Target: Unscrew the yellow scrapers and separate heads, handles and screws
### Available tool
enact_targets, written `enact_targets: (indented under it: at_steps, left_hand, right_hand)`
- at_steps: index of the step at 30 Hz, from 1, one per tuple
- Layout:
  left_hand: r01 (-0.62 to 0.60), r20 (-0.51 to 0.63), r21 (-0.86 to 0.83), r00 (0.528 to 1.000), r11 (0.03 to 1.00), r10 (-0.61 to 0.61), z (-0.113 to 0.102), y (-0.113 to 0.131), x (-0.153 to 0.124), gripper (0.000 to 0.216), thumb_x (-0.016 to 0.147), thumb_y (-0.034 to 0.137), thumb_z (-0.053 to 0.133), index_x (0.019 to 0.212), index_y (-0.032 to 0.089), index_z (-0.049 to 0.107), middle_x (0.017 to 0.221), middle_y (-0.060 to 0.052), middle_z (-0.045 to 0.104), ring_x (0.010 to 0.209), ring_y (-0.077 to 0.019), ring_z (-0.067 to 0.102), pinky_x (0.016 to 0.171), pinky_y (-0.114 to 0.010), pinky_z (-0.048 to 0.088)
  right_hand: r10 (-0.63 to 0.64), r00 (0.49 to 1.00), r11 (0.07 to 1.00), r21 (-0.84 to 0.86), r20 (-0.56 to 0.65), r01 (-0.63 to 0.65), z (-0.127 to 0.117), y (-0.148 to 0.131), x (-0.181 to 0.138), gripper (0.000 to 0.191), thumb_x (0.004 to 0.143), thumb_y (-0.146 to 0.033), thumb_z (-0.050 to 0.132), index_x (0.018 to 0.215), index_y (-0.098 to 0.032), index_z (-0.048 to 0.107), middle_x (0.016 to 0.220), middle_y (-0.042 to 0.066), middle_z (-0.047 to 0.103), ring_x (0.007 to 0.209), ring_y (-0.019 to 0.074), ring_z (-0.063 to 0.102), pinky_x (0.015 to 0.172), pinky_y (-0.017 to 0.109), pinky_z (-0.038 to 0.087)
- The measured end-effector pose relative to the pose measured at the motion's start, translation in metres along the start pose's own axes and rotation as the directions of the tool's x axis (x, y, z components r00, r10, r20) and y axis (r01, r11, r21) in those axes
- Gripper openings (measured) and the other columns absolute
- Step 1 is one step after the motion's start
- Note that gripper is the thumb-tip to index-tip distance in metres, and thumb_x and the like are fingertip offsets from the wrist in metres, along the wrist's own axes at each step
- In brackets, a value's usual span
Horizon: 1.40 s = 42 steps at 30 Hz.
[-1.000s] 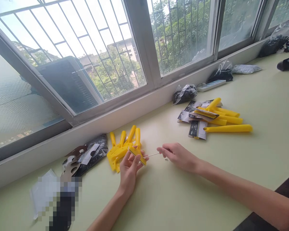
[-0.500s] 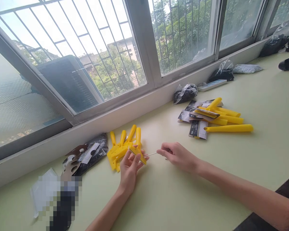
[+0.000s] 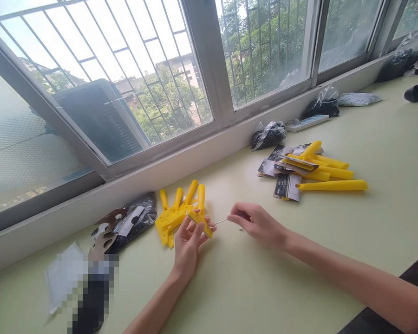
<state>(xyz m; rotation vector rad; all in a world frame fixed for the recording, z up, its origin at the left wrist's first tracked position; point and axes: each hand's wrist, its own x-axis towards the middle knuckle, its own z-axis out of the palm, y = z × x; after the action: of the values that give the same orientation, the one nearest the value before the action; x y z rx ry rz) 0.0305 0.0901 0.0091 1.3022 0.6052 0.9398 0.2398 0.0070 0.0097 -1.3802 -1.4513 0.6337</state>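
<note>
My left hand (image 3: 190, 243) is closed around the head of a yellow plastic scraper (image 3: 199, 222), held just above the pale green table (image 3: 251, 287). My right hand (image 3: 256, 222) pinches a thin metal blade (image 3: 218, 221) whose other end meets the scraper head. Right behind my left hand lies a pile of several yellow scrapers (image 3: 176, 211). The blade's edge is too thin to make out in detail.
A second heap of yellow scrapers with dark printed sleeves (image 3: 311, 169) lies at the right. Dark plastic bags (image 3: 135, 218) and brown card pieces (image 3: 106, 232) sit at the left; more bags (image 3: 268, 134) and a white power strip (image 3: 306, 123) line the window sill.
Both hands have stayed nearly still. The right hand has shifted slightly toward the scraper with the blade.
</note>
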Motion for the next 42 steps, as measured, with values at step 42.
enact_targets:
  at_steps: [42]
  left_hand:
    - [-0.01, 0.027, 0.002, 1.0, 1.0, 0.01, -0.003, -0.0036, 0.0007, 0.05, 0.092, 0.035, 0.07, 0.138, 0.026, 0.053, 0.113, -0.009, 0.071, 0.098, -0.0222, 0.071, 0.1, -0.05, 0.055]
  right_hand:
    - [0.052, 0.999, 0.996, 0.078, 0.015, -0.053, 0.0, 0.0021, -0.0001, 0.033, 0.097, -0.053, 0.055, 0.087, -0.021, 0.056, 0.066, -0.005, 0.049, 0.06, 0.0122, 0.042, 0.055, 0.026, 0.031]
